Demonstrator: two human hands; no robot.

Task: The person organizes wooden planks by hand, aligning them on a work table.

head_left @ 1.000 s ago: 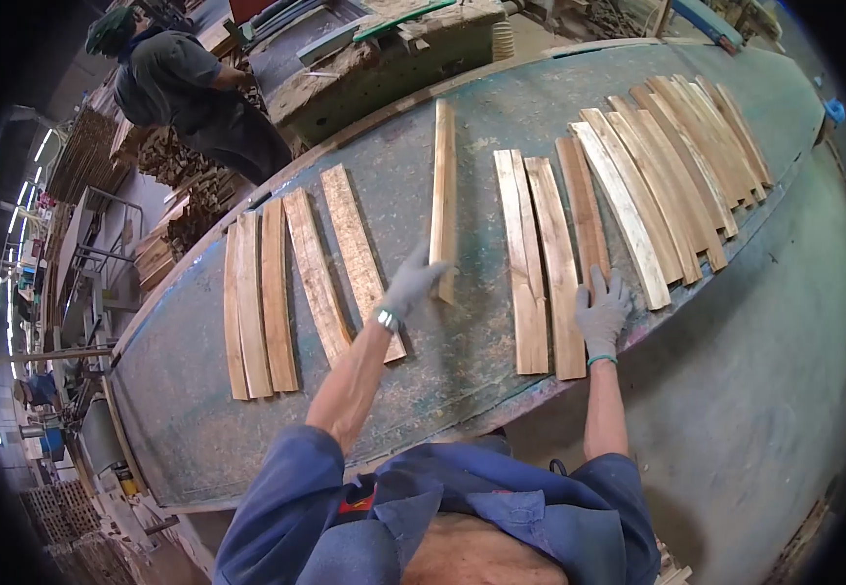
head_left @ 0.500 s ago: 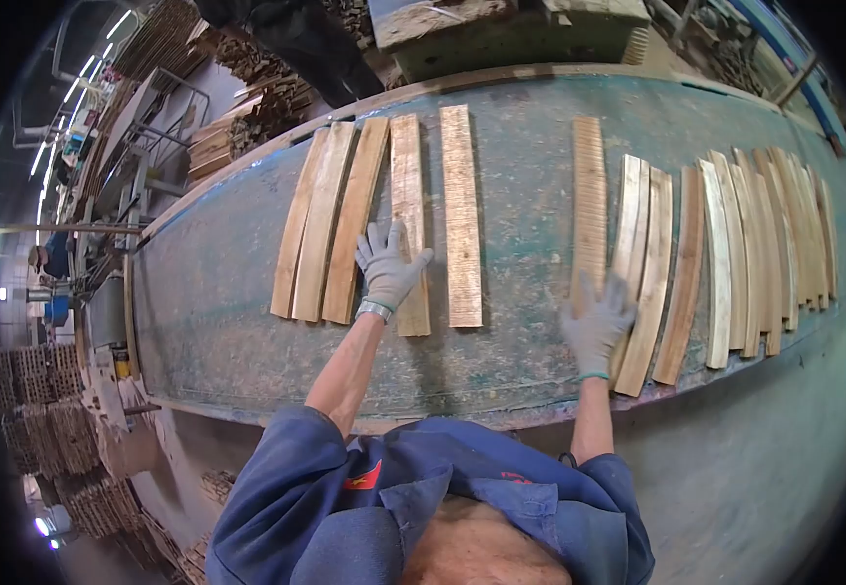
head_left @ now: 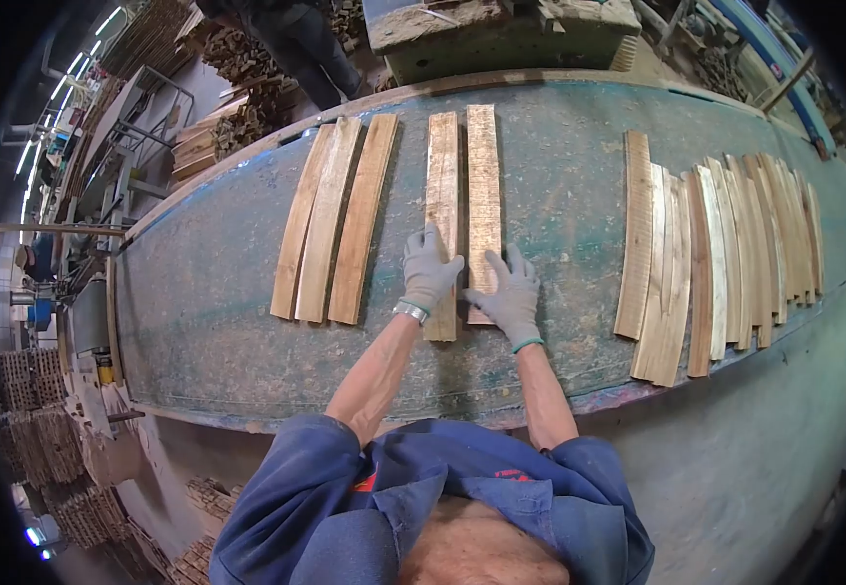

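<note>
At the near edge of the bench, the person's blue sleeves lead up to two gloved hands laid side by side on a pair of staves. The left hand lies flat, fingers spread, on the near end of the left stave; the right hand lies the same way on the near end of the right stave. Neither hand grips anything: both are open, palms down, pressing on the wood. The two staves lie lengthwise away from the person, touching or nearly touching along their long edges, in the middle of the bench.

As a judgement, the sorting looks partly done. To the left, apart from the pair, a group of three staves lies close together. To the right, well apart, a long fan of many overlapping staves runs toward the bench's right end and seems to be the stock not yet gone through. So a few pieces appear placed, two are in hand, and most remain.

Beyond the bench stand a grimy machine block and stacks of wood, with another person's legs beside them.
</note>
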